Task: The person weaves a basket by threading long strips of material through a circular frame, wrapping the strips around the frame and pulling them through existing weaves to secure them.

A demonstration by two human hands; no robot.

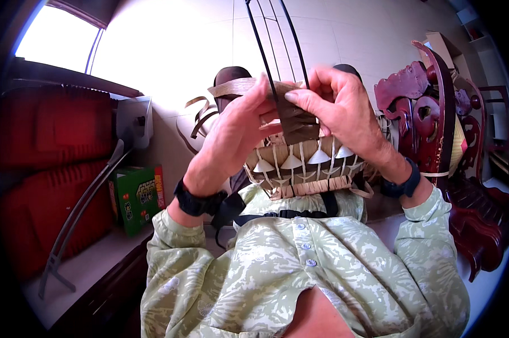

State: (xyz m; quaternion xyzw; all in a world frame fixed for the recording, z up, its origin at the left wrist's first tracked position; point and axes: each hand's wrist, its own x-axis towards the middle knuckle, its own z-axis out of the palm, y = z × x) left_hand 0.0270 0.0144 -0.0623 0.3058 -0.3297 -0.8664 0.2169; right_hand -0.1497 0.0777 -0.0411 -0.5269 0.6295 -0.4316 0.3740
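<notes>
A woven basket (316,160) with tan and dark bands and pale cord patterns rests on my lap. Above its rim rises a black wire frame (297,45) with long parallel rods. Brown flat strip material (299,121) is wrapped about the lower part of the frame, and a lighter loose end (232,88) sticks out to the left. My left hand (234,132) is closed on the strip beside the left rod, its fingertips partly behind it. With thumb and fingers, my right hand (344,107) pinches the strip by the right rod.
Red cushioned seating (54,129) stands at the left, near a grey bin (141,121), a long grey metal piece (79,219) and a green box (136,200). Carved dark-red wooden furniture (440,112) is close on the right. Pale tiled floor (192,39) lies ahead.
</notes>
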